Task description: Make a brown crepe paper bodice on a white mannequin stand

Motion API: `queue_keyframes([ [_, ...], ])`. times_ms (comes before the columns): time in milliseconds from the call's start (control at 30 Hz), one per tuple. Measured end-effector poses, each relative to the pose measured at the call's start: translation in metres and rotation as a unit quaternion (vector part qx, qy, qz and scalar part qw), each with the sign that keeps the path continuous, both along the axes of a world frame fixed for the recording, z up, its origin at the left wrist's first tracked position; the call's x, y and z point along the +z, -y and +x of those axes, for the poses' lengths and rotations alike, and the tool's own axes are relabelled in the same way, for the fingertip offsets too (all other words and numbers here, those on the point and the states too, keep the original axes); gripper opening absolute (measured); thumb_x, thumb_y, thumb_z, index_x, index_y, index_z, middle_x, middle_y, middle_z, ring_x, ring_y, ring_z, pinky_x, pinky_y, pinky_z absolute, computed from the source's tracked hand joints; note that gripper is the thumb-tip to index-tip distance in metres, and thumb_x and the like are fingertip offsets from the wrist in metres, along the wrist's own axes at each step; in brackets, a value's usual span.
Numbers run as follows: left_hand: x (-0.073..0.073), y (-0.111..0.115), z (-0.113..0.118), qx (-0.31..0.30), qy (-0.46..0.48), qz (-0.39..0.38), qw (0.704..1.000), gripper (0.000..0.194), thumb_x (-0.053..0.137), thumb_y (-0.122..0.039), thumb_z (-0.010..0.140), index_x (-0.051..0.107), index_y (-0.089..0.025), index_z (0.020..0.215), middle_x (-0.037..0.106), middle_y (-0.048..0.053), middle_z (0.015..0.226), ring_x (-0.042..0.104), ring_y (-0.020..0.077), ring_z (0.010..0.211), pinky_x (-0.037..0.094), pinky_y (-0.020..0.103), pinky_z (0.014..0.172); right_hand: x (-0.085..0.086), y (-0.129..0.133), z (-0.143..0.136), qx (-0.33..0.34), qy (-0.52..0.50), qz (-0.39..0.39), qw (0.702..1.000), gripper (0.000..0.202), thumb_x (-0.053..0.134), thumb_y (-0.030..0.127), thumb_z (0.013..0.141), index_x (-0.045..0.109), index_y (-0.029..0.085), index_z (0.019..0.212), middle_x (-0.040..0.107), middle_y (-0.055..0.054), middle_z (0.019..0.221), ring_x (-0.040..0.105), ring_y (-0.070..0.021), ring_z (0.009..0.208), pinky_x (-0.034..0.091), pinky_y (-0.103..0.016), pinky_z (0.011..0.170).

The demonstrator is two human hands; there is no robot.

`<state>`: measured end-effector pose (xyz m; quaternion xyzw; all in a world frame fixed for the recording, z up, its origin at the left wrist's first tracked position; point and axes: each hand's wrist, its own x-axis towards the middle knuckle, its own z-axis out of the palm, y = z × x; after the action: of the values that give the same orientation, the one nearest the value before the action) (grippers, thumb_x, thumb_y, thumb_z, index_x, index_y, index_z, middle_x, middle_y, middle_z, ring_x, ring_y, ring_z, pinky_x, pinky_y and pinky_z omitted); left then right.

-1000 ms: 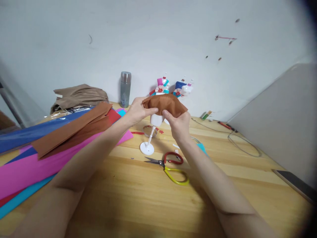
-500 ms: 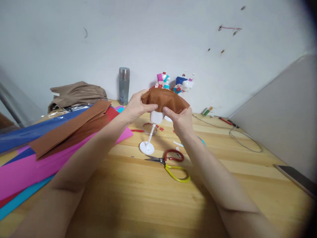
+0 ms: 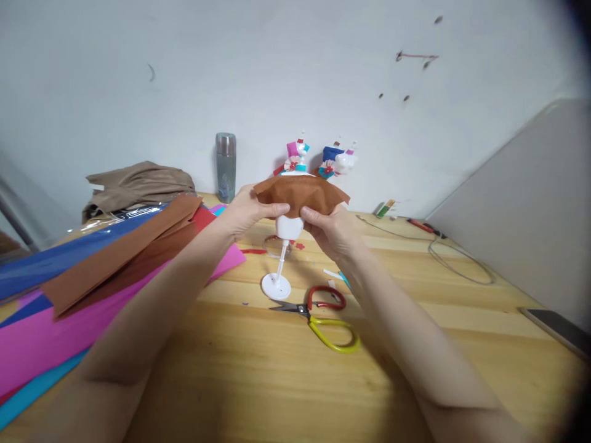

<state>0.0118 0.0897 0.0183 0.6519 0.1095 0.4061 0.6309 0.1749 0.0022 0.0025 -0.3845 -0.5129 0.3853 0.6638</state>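
A piece of brown fabric (image 3: 302, 194) spans the front of a small white mannequin form (image 3: 290, 227), which stands on a thin post with a round white base (image 3: 276, 287). My left hand (image 3: 253, 210) pinches the fabric's left part, thumb in front. My right hand (image 3: 330, 224) pinches it on the right, its thumb close to the left one near the lower edge. The fingers behind the fabric are mostly hidden. Scissors (image 3: 307, 309) with one red and one yellow handle lie partly spread on the table just below the base.
Coloured fabric sheets (image 3: 124, 258) and a tan cloth (image 3: 141, 181) lie at left. A steel flask (image 3: 226, 166) stands by the wall, near small decorated white figures (image 3: 339, 161). On the right are a grey cable (image 3: 462, 269), a screwdriver-like tool (image 3: 422, 226) and a phone (image 3: 556, 326).
Both hands have spread the brown fabric a little flatter and wider across the form. The whole view has shifted slightly; the scissors lie as before.
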Motion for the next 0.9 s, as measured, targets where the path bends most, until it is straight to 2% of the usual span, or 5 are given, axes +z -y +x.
queue_keyframes([
  [133,0.0,-0.002,-0.003,-0.028,-0.002,-0.017,0.999,0.049,0.091,-0.023,0.059,0.076,-0.013,0.105,0.078,0.01,0.104,0.07,0.0271,0.103,0.053,0.041,0.094,0.002,0.002,0.001,-0.005,-0.006,-0.02,1.0,0.062,0.091,0.043,0.064,0.067,0.028,0.118,0.078,-0.005,0.109,0.071,-0.031,0.108,0.06,-0.049,0.092],
  [367,-0.002,-0.005,-0.007,-0.037,-0.011,-0.02,0.999,0.035,0.09,-0.027,0.061,0.077,-0.012,0.09,0.075,0.007,0.086,0.067,0.0184,0.081,0.053,0.032,0.077,0.003,0.002,-0.003,0.004,-0.01,-0.009,1.0,0.054,0.091,0.043,0.064,0.071,0.026,0.111,0.077,-0.005,0.112,0.071,-0.0284,0.109,0.06,-0.045,0.093],
  [533,-0.003,-0.006,-0.006,-0.025,-0.011,-0.021,0.999,0.037,0.089,-0.028,0.061,0.076,-0.013,0.092,0.075,0.008,0.089,0.068,0.0209,0.085,0.054,0.035,0.08,-0.002,-0.001,-0.005,-0.013,-0.018,-0.018,1.0,0.056,0.092,0.048,0.06,0.071,0.026,0.107,0.078,-0.005,0.106,0.073,-0.0291,0.102,0.062,-0.044,0.085],
  [700,-0.002,-0.006,-0.008,-0.036,-0.021,-0.002,0.999,0.034,0.088,-0.031,0.062,0.076,-0.014,0.089,0.075,0.007,0.086,0.068,0.0195,0.082,0.053,0.033,0.078,-0.009,-0.006,0.003,-0.002,-0.011,-0.023,1.0,0.048,0.09,0.047,0.065,0.071,0.025,0.103,0.078,-0.007,0.112,0.072,-0.0309,0.107,0.062,-0.047,0.09],
  [900,-0.004,-0.005,-0.004,-0.016,0.006,-0.007,1.0,0.035,0.088,-0.026,0.062,0.076,-0.014,0.092,0.075,0.005,0.087,0.067,0.0175,0.083,0.052,0.031,0.079,-0.008,-0.003,0.001,0.012,-0.022,-0.023,0.999,0.049,0.09,0.044,0.067,0.072,0.027,0.109,0.077,-0.006,0.116,0.072,-0.0303,0.11,0.062,-0.046,0.09],
])
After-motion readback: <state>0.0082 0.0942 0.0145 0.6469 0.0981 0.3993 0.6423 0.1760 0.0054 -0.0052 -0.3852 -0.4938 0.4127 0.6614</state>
